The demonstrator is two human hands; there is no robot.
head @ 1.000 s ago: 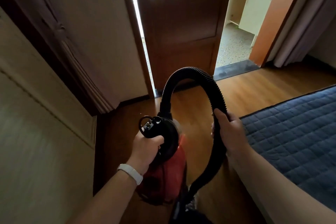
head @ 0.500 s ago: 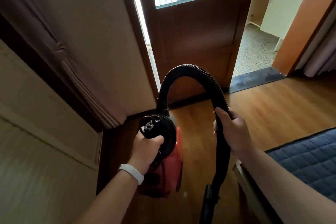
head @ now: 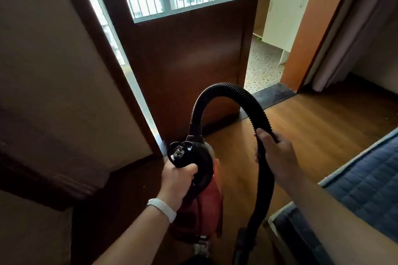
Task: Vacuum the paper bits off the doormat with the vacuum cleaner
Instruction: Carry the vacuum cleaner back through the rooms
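Observation:
My left hand (head: 178, 176) grips the black handle of a small red and black vacuum cleaner (head: 202, 202), held off the wooden floor. From its top a black ribbed hose (head: 228, 88) arches up and over to the right. My right hand (head: 273, 155) is wrapped round the hose where it comes down. The hose ends in a dark nozzle (head: 243, 245) at the bottom edge. A dark doormat (head: 273, 94) lies at the open doorway beyond the door. I cannot make out paper bits on it.
A dark wooden door (head: 185, 60) with a barred glass pane stands ahead, partly open. A blue quilted mattress (head: 366, 180) lies on the floor at the right. A wall and dark trim (head: 53, 176) close the left side. Wooden floor (head: 312, 122) stretches toward the doorway.
The view has shifted forward toward the door, with the mattress sliding to the right edge. Both hands keep their grips, and the hose nozzle has come into sight at the bottom.

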